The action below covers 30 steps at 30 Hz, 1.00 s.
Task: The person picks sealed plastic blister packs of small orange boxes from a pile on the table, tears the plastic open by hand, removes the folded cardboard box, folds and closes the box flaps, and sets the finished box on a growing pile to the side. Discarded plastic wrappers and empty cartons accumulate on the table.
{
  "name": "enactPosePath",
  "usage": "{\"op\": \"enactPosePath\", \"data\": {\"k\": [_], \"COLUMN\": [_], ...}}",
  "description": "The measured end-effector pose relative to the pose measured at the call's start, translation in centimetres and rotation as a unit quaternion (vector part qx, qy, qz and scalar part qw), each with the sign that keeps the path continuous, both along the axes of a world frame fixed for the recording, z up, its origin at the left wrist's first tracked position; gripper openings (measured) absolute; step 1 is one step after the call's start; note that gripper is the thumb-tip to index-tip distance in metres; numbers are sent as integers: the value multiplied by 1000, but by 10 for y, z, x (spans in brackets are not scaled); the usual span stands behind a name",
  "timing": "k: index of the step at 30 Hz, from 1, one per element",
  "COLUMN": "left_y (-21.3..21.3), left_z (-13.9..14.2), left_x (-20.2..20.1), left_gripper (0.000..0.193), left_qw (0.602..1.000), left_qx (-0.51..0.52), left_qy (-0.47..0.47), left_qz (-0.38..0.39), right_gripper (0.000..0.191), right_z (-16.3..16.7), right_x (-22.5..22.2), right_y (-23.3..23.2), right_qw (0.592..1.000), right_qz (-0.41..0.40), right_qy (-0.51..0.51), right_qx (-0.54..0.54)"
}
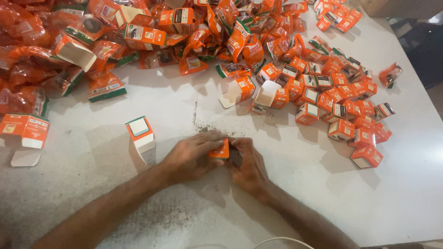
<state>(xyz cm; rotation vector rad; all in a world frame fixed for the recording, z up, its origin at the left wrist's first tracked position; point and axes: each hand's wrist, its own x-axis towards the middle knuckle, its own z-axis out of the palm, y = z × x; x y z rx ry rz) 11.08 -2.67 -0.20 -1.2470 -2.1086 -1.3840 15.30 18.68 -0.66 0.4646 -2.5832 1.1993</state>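
Both forearms reach in over the desk [323,193]; left hand [191,154] and right hand [249,163] together pinch a small orange box [220,151] between them, right of the upright box [140,133].

box [219,151] between hands, carton [140,133] left, pile [341,106] right

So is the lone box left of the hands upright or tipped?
Upright: the box stands on its white end on the table, apart from the left hand.
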Motion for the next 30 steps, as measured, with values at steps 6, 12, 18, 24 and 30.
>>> {"op": "enactPosePath", "data": {"k": [6,12,18,24,30], "left_y": [2,1,3,2,2], "left_z": [3,-2,-3,5,11], "left_x": [1,0,0,8,8], "left_gripper": [28,17,27,38,37], "left_qw": [1000,998,992,989,993], "left_qx": [-14,23,-119,-112,-42], "left_qy": [3,-65,37,89,49], "left_qz": [17,-7,-2,24,100], "right_gripper": [55,55,62,65,78], "right_z": [-4,1,7,43,72], "right_x": [0,1,2,-6,-30], "right_y": [3,4,4,21,55], "right_qw": [1000,999,999,980,877], "right_qz": [10,40,39,48,-220], "right_qy": [-10,11,-14,94,244], "right_qx": [-1,-1,-8,169,350]}}
